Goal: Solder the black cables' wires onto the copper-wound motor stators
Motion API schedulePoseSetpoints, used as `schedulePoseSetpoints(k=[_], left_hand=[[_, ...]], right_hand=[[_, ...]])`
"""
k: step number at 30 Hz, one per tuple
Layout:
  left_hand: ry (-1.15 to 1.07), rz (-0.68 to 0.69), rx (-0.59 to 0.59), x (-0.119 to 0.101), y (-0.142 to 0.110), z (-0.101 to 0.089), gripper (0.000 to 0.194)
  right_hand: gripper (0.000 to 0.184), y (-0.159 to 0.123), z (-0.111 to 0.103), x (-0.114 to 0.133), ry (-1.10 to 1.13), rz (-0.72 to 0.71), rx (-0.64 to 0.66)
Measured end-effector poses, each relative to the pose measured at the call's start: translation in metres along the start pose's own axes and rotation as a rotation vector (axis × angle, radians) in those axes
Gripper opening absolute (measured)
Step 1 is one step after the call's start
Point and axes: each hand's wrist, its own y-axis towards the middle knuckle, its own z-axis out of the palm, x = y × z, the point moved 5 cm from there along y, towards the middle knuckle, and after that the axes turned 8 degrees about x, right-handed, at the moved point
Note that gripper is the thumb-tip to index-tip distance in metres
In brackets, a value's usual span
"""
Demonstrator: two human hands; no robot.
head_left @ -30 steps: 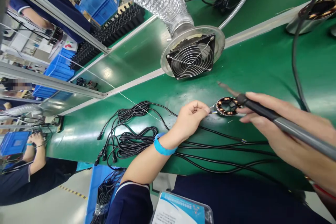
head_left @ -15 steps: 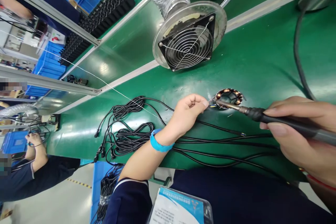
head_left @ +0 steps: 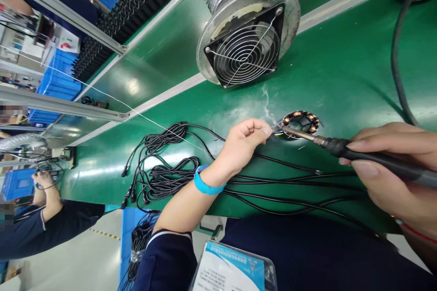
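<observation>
My right hand [head_left: 392,168] grips a soldering iron [head_left: 368,157], its metal tip against the near left edge of a ring-shaped stator [head_left: 300,125] with copper windings. My left hand [head_left: 249,138] is closed in a pinch just left of that ring, on what looks like thin solder wire. A pale strand [head_left: 153,121] runs from the upper left toward this hand. Small coloured lead ends [head_left: 279,133] show between the fingertips and the stator; whether the fingers also hold them I cannot tell. A wisp of smoke [head_left: 266,100] rises there.
A fume fan [head_left: 244,57] on a foil duct stands behind the stator. Coiled black cables [head_left: 170,177] lie left, and loose cable lengths [head_left: 290,183] cross the green bench [head_left: 358,82] near my body. A co-worker's hands [head_left: 44,179] are at far left.
Smoke now shows above the joint between iron tip and fingertips. The stator, iron and right hand sit slightly further right in view; both hands keep their grips.
</observation>
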Motion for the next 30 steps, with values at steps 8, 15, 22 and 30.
schedulePoseSetpoints(k=[8, 15, 22, 30], left_hand=[[-0.001, 0.047, 0.010, 0.001, 0.000, 0.000, 0.014], [0.014, 0.013, -0.002, 0.003, 0.001, -0.001, 0.016], [0.008, 0.036, -0.021, -0.002, 0.000, 0.001, 0.017], [0.012, 0.067, -0.024, -0.003, 0.001, 0.000, 0.017]], right_hand=[[0.011, 0.000, -0.004, -0.003, -0.089, 0.009, -0.027], [0.035, 0.009, 0.003, 0.010, -0.246, -0.006, 0.082], [0.037, 0.031, 0.010, 0.014, -0.270, 0.092, 0.168], [0.040, 0.035, 0.039, -0.007, -0.269, 0.021, 0.214]])
